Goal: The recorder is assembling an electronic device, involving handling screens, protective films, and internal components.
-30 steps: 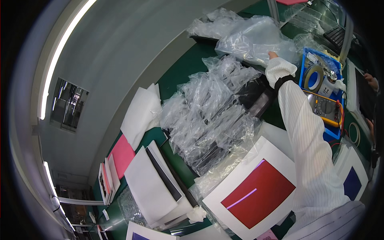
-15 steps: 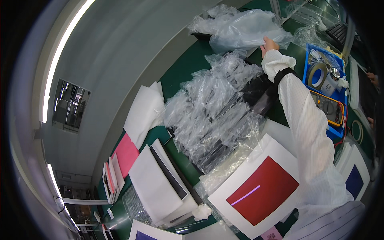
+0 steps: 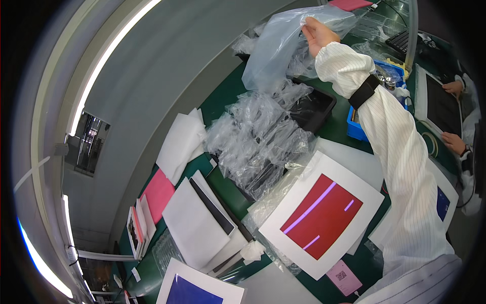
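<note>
High up in the view, my right hand (image 3: 320, 38) is closed on the edge of a large translucent plastic bag (image 3: 271, 53), pinching it between thumb and fingers. The bag hangs down from the fingers over crumpled clear plastic film. Below it lies a big heap of crumpled clear plastic bags (image 3: 258, 137) in and over a black tray (image 3: 321, 109). My right forearm, in a white striped sleeve with a black band, reaches up from the lower right. My left hand is out of view.
A white-bordered panel with a red face (image 3: 324, 215) lies nearest my forearm; a blue-faced panel (image 3: 195, 293) is at the bottom. White foam sheets (image 3: 195, 223) and a pink sheet (image 3: 158, 195) lie left. A blue bin (image 3: 358, 131) stands right, beyond it a co-worker's hands (image 3: 454, 143) on a panel.
My right hand has lifted the plastic bag and drawn it up and to the left. More of the black tray shows. The head view has shifted slightly.
</note>
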`<state>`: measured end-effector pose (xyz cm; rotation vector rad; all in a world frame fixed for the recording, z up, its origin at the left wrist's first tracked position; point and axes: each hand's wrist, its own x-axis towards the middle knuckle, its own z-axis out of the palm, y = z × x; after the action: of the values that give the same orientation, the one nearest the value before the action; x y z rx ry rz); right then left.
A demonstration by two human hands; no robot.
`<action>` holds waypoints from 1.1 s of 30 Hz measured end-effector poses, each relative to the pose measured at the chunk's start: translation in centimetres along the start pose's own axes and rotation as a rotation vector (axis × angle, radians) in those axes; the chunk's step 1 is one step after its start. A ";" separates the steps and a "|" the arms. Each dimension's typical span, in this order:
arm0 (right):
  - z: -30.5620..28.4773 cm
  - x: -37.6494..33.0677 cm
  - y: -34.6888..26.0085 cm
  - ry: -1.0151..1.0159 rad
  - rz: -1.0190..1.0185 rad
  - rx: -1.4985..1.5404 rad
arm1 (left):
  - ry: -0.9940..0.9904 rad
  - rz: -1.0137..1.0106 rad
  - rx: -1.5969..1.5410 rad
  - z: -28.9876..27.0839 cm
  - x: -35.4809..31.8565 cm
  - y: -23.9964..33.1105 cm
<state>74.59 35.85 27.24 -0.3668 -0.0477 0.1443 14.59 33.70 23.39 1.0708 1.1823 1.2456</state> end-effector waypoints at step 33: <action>-17.2 5.0 3.3 -0.491 -0.399 -2.555 | -0.027 -0.039 0.021 1.8 -3.2 4.8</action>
<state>80.31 33.58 10.07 -2.8396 -0.8271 -0.3435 15.96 30.82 28.51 1.0722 1.1931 1.1875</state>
